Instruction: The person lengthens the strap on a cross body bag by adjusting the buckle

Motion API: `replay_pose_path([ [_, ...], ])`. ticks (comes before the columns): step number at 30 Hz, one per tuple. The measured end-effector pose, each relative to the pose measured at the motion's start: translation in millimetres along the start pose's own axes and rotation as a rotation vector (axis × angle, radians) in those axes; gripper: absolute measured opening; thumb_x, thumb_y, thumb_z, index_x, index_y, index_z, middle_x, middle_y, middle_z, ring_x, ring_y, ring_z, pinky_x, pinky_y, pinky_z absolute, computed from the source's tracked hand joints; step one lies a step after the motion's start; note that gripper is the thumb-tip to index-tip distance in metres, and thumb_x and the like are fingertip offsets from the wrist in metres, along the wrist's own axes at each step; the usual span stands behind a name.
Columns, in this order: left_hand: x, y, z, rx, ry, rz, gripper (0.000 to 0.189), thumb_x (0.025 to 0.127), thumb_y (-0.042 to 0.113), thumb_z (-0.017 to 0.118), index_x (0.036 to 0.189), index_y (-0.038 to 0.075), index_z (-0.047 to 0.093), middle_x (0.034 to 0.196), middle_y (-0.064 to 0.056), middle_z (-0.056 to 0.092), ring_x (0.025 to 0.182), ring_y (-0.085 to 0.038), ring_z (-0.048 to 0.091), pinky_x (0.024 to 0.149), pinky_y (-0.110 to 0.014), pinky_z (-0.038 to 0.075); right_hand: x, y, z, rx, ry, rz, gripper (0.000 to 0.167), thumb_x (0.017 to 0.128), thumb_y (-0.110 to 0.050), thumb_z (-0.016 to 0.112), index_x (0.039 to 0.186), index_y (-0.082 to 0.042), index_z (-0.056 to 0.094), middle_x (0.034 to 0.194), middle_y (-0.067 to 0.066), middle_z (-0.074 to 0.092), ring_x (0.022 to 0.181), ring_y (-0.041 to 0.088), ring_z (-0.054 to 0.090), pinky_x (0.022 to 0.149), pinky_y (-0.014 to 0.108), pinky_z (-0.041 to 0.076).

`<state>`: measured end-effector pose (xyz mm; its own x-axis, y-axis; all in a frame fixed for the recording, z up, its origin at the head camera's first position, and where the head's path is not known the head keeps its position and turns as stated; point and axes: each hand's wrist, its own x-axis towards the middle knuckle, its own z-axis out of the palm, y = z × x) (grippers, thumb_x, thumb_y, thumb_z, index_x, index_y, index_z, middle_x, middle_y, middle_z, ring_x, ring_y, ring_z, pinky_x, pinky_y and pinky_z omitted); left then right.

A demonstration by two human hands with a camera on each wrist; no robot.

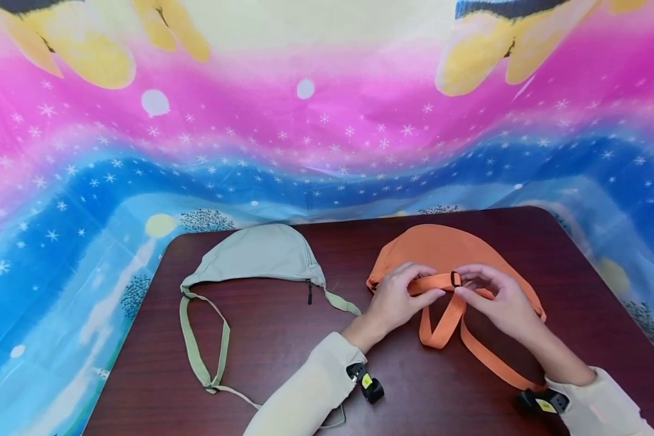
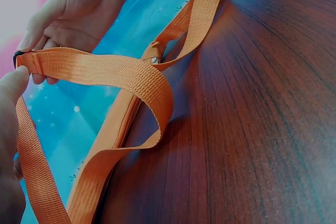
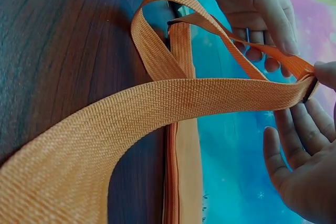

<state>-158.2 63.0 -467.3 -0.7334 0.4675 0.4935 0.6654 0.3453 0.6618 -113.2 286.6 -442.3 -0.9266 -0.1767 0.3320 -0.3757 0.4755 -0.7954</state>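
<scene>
An orange crescent-shaped shoulder bag (image 1: 441, 245) lies on the table's right half, its webbing strap (image 2: 94, 69) raised and looping in front of it. My left hand (image 1: 395, 298) pinches the strap between thumb and fingers, just left of a small black slider buckle (image 1: 456, 279). At the buckle itself, my right hand (image 1: 496, 300) grips with thumb and index finger. In the right wrist view the buckle (image 3: 311, 88) sits at the right fingertips, with the other fingers (image 3: 299, 135) spread below. The rest of the strap hangs in a loop and runs down to the right.
A pale grey-green bag (image 1: 261, 251) of similar shape lies to the left, its light green strap (image 1: 193, 345) trailing toward the front. The dark red-brown wooden table (image 1: 283, 330) ends at a patterned pink and blue cloth (image 1: 305, 145) behind. Black camera bands (image 1: 366, 383) circle both wrists.
</scene>
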Motion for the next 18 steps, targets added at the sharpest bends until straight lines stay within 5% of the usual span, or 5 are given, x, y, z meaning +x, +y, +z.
replay_pose_path([
  [18,1.5,0.8,2.8,0.033,-0.016,0.038,0.031,0.095,0.032,0.074,0.120,0.015,0.072,0.114,0.005,0.070,0.104,-0.003,0.062,0.089,-0.009,0.043,1.8,1.6,4.5,0.012,-0.012,-0.018,0.035,0.091,0.006,0.072,0.124,-0.001,0.065,0.106,-0.007,0.067,0.089,0.007,0.065,0.081,0.015,0.052],
])
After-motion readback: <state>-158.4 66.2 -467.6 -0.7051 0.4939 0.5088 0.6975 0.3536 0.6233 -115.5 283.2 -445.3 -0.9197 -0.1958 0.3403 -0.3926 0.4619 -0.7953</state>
